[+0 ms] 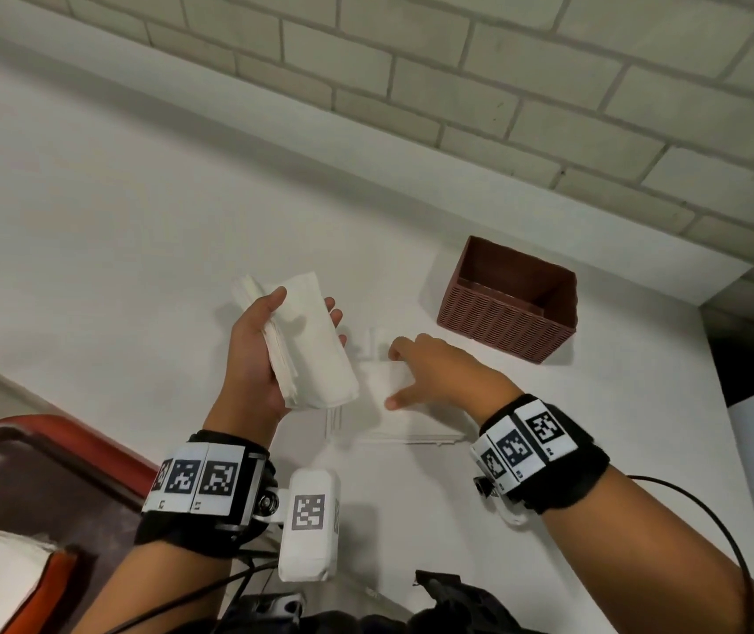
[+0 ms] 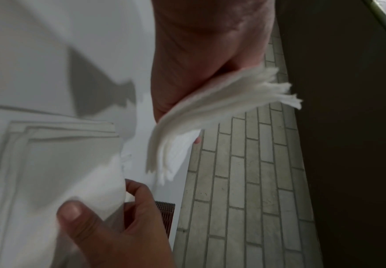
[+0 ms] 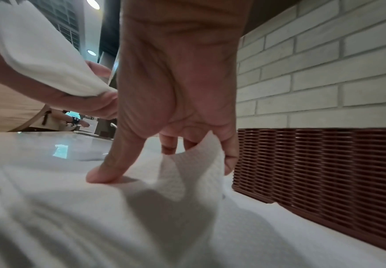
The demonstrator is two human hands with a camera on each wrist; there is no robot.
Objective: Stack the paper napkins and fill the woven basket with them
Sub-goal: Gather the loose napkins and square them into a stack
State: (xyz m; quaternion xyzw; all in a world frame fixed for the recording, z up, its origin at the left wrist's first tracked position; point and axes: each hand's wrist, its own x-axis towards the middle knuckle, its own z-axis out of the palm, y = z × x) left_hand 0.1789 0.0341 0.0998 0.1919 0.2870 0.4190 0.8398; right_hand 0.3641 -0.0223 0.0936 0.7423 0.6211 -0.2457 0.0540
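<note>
My left hand (image 1: 269,350) holds a bent stack of white paper napkins (image 1: 306,345) above the white table; the stack's fanned edges (image 2: 210,108) show in the left wrist view. My right hand (image 1: 416,372) reaches down onto the loose napkins lying on the table (image 1: 411,418). Its thumb presses the top napkin while its fingers curl and lift that napkin's far edge (image 3: 194,168). The brown woven basket (image 1: 510,299) stands to the right of both hands, near the wall, and looks empty. Its side (image 3: 324,172) rises just beside my right hand.
A brick wall (image 1: 457,84) runs behind the table. The table's right edge (image 1: 731,404) lies just past the basket. A red-framed chair (image 1: 45,450) and an orange-and-white object (image 1: 4,583) sit at the lower left. Cables run from my wrist bands.
</note>
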